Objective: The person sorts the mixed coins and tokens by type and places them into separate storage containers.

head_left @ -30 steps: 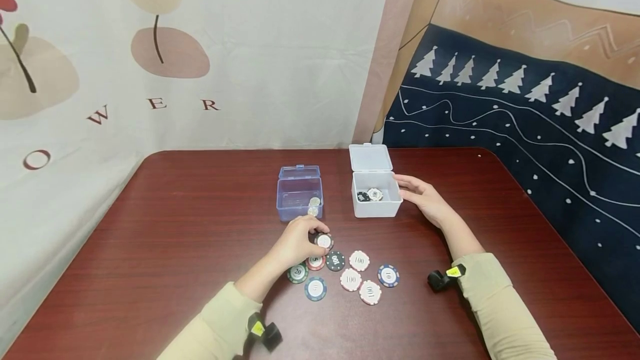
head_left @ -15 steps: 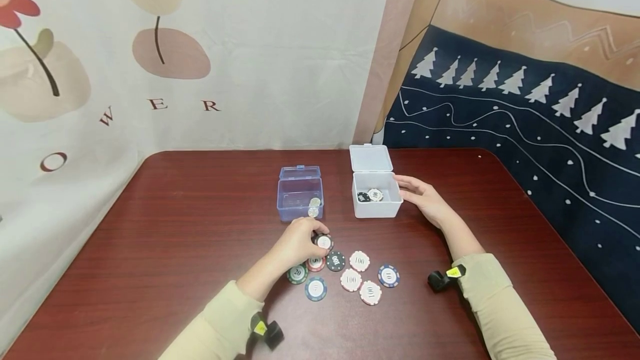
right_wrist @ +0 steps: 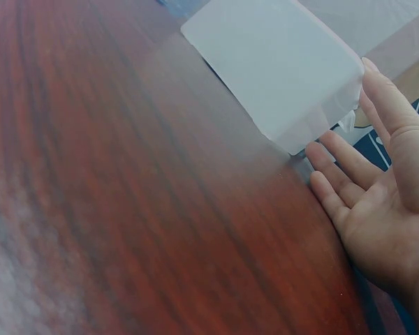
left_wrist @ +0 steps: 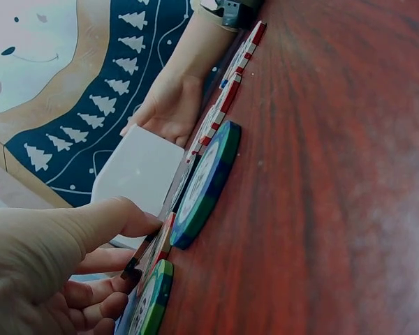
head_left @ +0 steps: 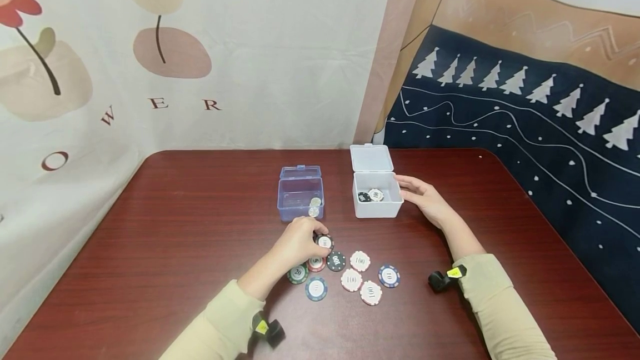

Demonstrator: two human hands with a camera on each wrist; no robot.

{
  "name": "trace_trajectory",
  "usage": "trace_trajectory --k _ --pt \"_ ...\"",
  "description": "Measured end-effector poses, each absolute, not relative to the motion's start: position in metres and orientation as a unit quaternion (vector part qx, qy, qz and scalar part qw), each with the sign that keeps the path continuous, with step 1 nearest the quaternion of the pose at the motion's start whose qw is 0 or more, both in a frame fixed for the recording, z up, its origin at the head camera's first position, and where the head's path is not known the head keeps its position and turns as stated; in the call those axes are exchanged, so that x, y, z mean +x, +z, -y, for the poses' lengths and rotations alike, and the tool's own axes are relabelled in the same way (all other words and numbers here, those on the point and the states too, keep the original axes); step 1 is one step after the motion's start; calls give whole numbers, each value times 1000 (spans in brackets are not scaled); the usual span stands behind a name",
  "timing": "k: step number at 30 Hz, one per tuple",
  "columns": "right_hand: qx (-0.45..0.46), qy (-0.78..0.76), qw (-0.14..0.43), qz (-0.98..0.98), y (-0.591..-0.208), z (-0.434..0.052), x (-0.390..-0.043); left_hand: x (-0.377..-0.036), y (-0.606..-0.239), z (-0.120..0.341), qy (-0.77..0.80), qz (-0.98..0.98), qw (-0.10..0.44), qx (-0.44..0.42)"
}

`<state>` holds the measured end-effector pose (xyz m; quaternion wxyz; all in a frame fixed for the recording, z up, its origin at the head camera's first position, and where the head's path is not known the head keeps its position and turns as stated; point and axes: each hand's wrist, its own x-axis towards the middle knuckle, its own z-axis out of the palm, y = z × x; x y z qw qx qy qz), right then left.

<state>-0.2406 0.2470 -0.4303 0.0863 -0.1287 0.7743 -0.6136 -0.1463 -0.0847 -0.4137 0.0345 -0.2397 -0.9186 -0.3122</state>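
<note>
My left hand pinches a black poker chip with a white centre between thumb and fingers, low over the table. Beside and below it lie a red chip, partly hidden by the hand, a green chip, a blue chip and another black chip. My right hand has its fingertips against the right side of a white box. In the right wrist view those fingers are loosely extended at the box's corner. Inside the box lie a black chip and a white-and-black chip.
A blue see-through box with its lid up stands left of the white one, holding a few pale discs. White-and-red chips and a blue chip lie toward the right on the dark red table. Printed curtains hang behind.
</note>
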Motion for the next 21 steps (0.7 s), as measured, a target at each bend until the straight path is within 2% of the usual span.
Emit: trace_trajectory --k 21 --pt "-126 -613 86 -775 -429 -246 -240 -150 -415 89 -342 906 -27 -247"
